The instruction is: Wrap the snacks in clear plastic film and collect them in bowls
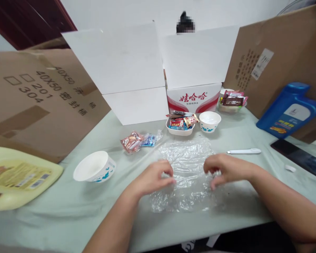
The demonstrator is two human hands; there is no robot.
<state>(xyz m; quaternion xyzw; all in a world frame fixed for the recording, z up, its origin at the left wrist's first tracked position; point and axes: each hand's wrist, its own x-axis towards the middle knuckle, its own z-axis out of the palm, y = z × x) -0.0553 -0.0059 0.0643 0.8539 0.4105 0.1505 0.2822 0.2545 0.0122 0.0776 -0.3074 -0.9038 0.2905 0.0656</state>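
A crinkled sheet of clear plastic film (pixel 186 175) lies spread on the green tablecloth in front of me. Over its left part is my left hand (pixel 155 177), fingers curved with a gap between thumb and forefinger. My right hand (pixel 225 169) hovers at the film's right side, its thumb and fingers apart as well. Neither hand grips anything; whether the fingertips touch the film is hard to tell. Just beyond the film lie brown-wrapped snacks (pixel 132 142) and a blue packet (pixel 150 140). A white utility knife (pixel 244 151) rests past my right hand.
Behind stand a white tub of snacks (pixel 181 130), a paper bowl (pixel 210 123) and a clear snack container (pixel 230 107). Another paper bowl (pixel 94 168) and a yellow jug (pixel 23 177) are left. A blue bottle (pixel 287 110) and phone (pixel 300 158) lie right. Cardboard boxes (pixel 28 91) wall the table.
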